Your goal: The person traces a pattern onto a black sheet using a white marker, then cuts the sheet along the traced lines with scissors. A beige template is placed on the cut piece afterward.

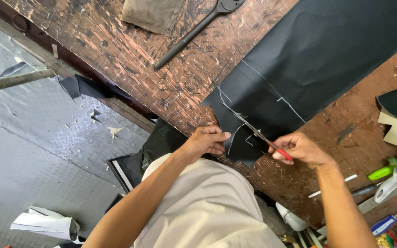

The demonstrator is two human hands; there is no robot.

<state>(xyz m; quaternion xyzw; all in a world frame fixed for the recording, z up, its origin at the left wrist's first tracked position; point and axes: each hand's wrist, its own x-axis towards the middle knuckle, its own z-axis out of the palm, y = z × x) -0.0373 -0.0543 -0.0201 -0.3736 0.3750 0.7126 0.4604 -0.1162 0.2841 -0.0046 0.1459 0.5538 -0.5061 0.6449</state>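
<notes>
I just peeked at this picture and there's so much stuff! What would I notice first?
First, the big black sheet with chalk lines, spread across the scratched wooden table. At its near corner the right hand works red-handled scissors along a line, while the left hand pins the sheet's edge down. A long dark tool lies at the table's far side.

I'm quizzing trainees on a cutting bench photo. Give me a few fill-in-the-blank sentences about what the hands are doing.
1. The right hand holds scissors with ____ handles.
2. The left hand presses on a sheet coloured ____.
3. The lines drawn on the sheet are ____.
4. The sheet lies on a scratched ____ table.

Missing words: red; black; white; wooden
</notes>
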